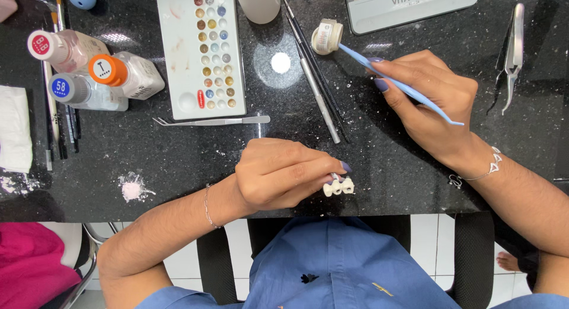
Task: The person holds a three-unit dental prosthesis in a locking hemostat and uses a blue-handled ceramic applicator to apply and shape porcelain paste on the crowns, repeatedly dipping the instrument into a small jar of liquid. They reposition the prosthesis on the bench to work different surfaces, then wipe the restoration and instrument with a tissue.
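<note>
While the left hand (278, 173) pinches a small white row of model teeth (339, 186) at the near edge of the black speckled table (178, 149), the right hand (430, 98) grips a thin light-blue plastic tool (403, 87). Its tip reaches into a small open cream jar (326, 36), beside dark-handled brushes (314, 78) and a white rectangular palette of glaze wells (200, 51).

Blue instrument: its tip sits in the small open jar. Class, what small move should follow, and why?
Probably lift the blue instrument from the small jar toward the white tooth bridge, since the right hand has its tip in the jar and the left hand holds the bridge ready.
</note>
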`<action>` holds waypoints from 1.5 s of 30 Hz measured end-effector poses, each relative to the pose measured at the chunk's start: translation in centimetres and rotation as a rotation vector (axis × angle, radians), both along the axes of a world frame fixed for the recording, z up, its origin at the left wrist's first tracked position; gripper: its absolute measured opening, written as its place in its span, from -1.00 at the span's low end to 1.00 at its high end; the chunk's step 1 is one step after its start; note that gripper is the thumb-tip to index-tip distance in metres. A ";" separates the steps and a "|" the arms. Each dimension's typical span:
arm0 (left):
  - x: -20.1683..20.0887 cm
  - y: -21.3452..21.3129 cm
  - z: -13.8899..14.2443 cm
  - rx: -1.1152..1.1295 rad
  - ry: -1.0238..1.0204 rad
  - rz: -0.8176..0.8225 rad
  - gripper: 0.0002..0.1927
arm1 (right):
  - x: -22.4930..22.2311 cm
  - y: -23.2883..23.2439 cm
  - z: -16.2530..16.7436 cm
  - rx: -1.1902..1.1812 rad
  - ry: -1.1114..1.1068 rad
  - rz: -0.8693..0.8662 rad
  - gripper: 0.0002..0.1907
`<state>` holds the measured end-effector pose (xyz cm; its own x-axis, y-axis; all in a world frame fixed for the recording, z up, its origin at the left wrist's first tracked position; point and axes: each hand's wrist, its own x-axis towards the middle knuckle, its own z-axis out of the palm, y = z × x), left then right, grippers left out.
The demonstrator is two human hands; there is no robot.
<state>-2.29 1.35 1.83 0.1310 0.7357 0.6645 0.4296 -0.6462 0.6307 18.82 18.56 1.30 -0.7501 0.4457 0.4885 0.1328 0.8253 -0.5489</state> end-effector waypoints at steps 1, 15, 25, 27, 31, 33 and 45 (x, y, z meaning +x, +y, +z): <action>0.0 0.0 -0.1 -0.009 -0.009 0.001 -0.80 | 0.0 0.0 -0.1 -0.002 -0.003 -0.005 -0.74; 0.6 0.4 -1.3 -0.093 -0.080 0.034 -0.61 | 0.0 -0.1 -0.5 -0.050 0.003 -0.014 -0.80; 0.4 1.3 -1.6 -0.215 -0.075 -0.010 -0.67 | 0.5 0.2 -1.5 -0.055 -0.019 0.007 -0.78; 0.2 1.2 -1.4 -0.210 -0.085 0.025 -0.71 | 0.5 0.2 -1.6 -0.054 -0.004 0.001 -0.78; -0.1 0.9 -1.3 -0.207 -0.106 0.041 -0.77 | 0.3 0.2 -1.3 -0.045 -0.027 -0.002 -0.72; 0.1 0.7 -1.4 -0.284 -0.156 0.047 -0.79 | 0.2 0.1 -1.1 -0.058 -0.034 -0.001 -0.72; 0.6 0.3 -1.4 -0.313 -0.181 0.030 -0.78 | 4.3 -0.9 -1.1 -0.389 0.523 0.118 -0.79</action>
